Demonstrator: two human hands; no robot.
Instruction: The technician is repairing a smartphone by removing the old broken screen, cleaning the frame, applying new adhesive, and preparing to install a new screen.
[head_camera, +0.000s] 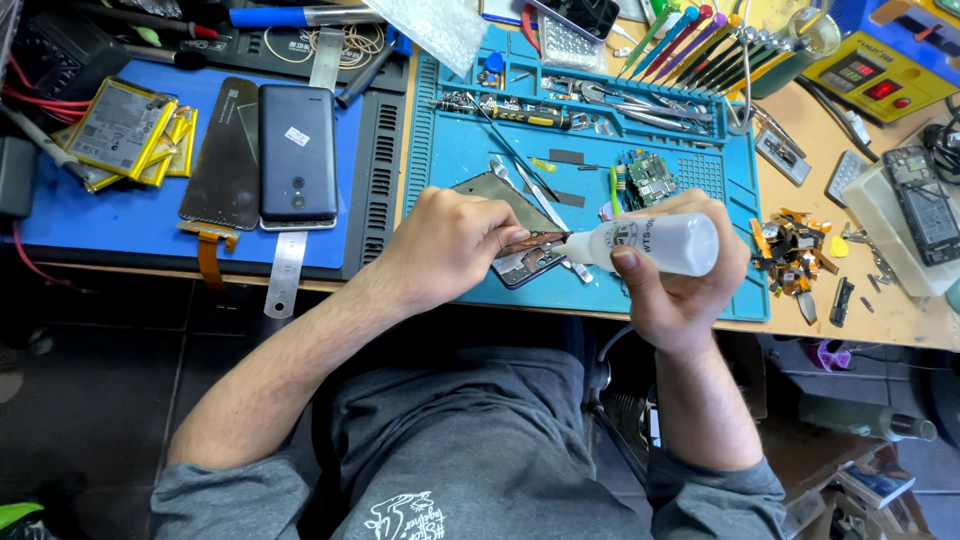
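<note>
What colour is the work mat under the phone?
Teal-blue work mat, seen best in the head view.

opened phone; flat on mat | white squeeze bottle; nozzle at phone

I am seeing a dark phone lying face down on a blue pad, just beside a black panel with an orange flex cable. Yellow-edged batteries are lying at the left. A green circuit board is resting on the teal mat, and screwdrivers are standing behind it.
</note>
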